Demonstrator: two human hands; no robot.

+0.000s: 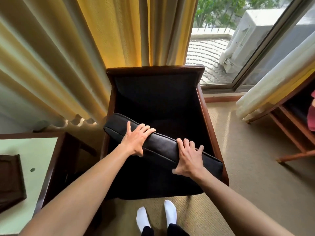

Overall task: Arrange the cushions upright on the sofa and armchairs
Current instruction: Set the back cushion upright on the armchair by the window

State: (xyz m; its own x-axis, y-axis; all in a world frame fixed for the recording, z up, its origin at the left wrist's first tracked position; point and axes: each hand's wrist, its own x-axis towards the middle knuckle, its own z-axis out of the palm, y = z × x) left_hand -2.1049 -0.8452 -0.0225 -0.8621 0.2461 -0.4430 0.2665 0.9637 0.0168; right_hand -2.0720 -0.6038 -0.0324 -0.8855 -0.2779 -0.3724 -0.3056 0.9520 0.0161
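Both hands clamp the top edge of a dark cushion (162, 145), and that grip is the whole story just now. Seen from the head camera, the left hand (136, 139) sits left of centre in the frame, fingers curled over the far side of the cushion's edge and thumb spread toward the near face. The right hand (189, 160) holds farther down toward the lower right, fingers splayed across the top seam, thumb hooked on the near side. Each grip is closed on the cushion, none of it loose.

That cushion stands on edge across the front of the armchair (201, 106), running slantwise from mid-left to lower right of the frame, its low end near the chair's right arm. Behind it the seat and back are black, too dark for me to tell whether another cushion lies there. Yellow curtains (119, 31) hang at the upper left, a window (221, 48) fills the upper right, and a counter (34, 150) with a dark tray (10, 181) shows at the lower left. White-socked feet (158, 217) stand on the carpet at the bottom.

I'd judge the step in hand to be standing this cushion up in the armchair. The next move, to my eye, calls for carrying it back toward the backrest, squaring it so it isn't skewed, and leaning it upright before either hand lets go; released while still slanted, it would likely flop forward.
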